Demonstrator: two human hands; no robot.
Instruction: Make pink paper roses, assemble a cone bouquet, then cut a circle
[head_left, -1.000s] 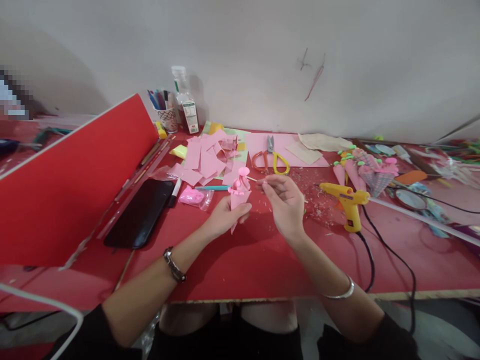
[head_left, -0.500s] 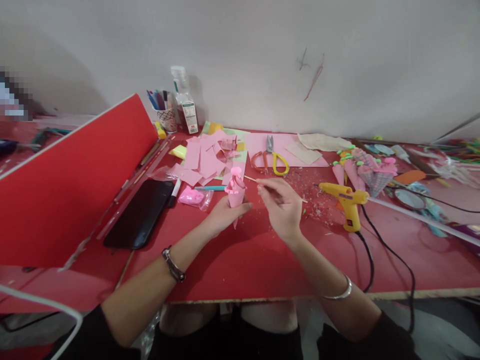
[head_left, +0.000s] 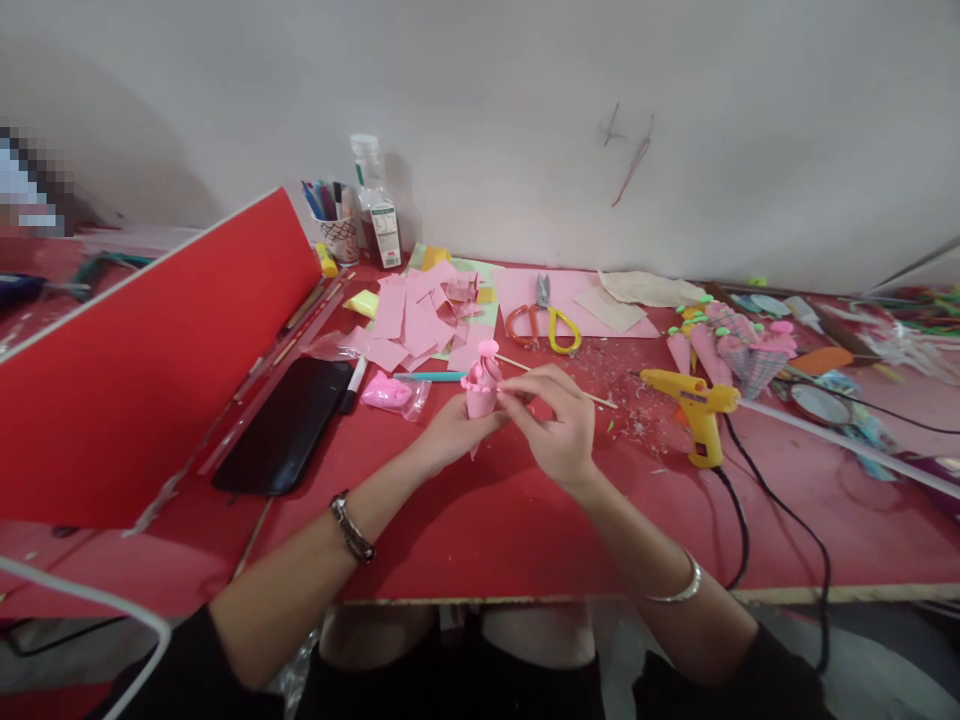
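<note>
Glue gun (head_left: 701,408): smooth yellow plastic
Cone (head_left: 481,402), left of the glue gun: dull pink paper
Scissor blades (head_left: 543,291), behind and left of the glue gun: grey metal
Phone (head_left: 289,425), far left of the glue gun: smooth, shiny black

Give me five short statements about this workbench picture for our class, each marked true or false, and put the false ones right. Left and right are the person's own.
1. The left hand holds a pink paper cone. True.
2. The yellow glue gun lies to the left of the black phone. False: it lies to the right of the phone.
3. A bottle stands beside the cup of pens. True.
4. The right hand grips the scissors. False: its fingers are at the cone, and the scissors lie farther back on the table.
5. The silver bangle is on the right arm. True.
</note>
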